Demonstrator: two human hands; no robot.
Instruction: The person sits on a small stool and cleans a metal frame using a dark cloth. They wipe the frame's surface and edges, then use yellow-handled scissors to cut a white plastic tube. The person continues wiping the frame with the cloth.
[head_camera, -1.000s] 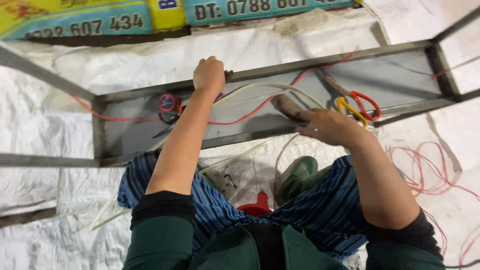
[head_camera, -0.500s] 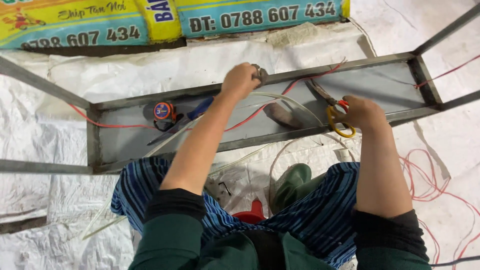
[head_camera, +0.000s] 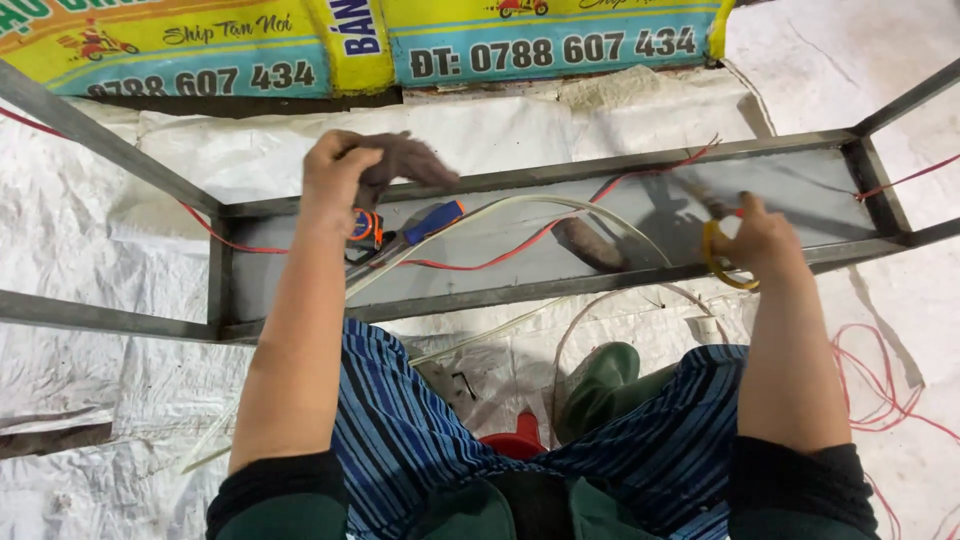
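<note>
My left hand (head_camera: 335, 170) has lifted off the metal frame (head_camera: 540, 175), fingers pinching a brown rag (head_camera: 405, 160); right hand (head_camera: 765, 240) grips yellow-handled pliers (head_camera: 715, 250)

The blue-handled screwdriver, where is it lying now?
In the head view, the blue-handled screwdriver lies inside the grey metal frame, just right of the left hand, beside the red wire.

a person crouches over a grey metal frame (head_camera: 560, 172) laid on white sheeting (head_camera: 150, 400); the left hand (head_camera: 335, 175) grips a dark brown cloth (head_camera: 405, 160) at the frame's far rail; the right hand (head_camera: 765, 238) holds yellow-handled scissors (head_camera: 715, 245) near the near rail; a red wire (head_camera: 500, 258), a white cable (head_camera: 540, 205) and a blue-handled screwdriver (head_camera: 425, 222) lie inside the frame
</note>
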